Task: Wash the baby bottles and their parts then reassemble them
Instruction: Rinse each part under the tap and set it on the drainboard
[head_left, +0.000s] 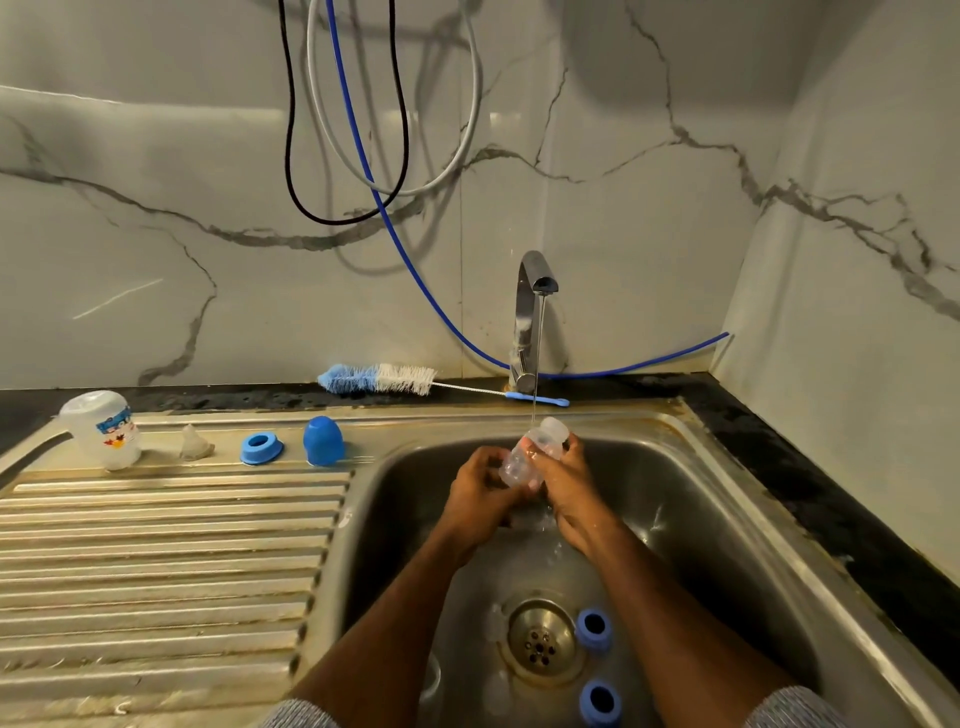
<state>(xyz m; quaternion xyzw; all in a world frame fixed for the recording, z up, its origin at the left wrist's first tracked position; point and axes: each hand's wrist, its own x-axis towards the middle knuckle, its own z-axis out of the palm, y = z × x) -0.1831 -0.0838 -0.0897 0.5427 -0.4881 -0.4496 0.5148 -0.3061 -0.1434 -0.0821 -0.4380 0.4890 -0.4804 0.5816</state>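
Both hands hold a small clear plastic baby bottle (530, 457) tilted under the thin stream from the chrome tap (530, 312), over the steel sink basin (727, 519): the left hand (480, 493) curls round its lower end, the right hand (566, 488) grips its upper part. Two blue plastic screw rings (594, 630) lie by the drain, the lower one partly cut off by an arm. On the ridged draining board (156, 545) stand an upturned clear bottle with a blue and red printed label (101, 428), its writing too blurred to read, a clear silicone teat (195, 444) that is hard to make out, a blue ring (261, 448) and a blue domed cap (323, 440). A blue and white bottle brush (379, 378) lies behind.
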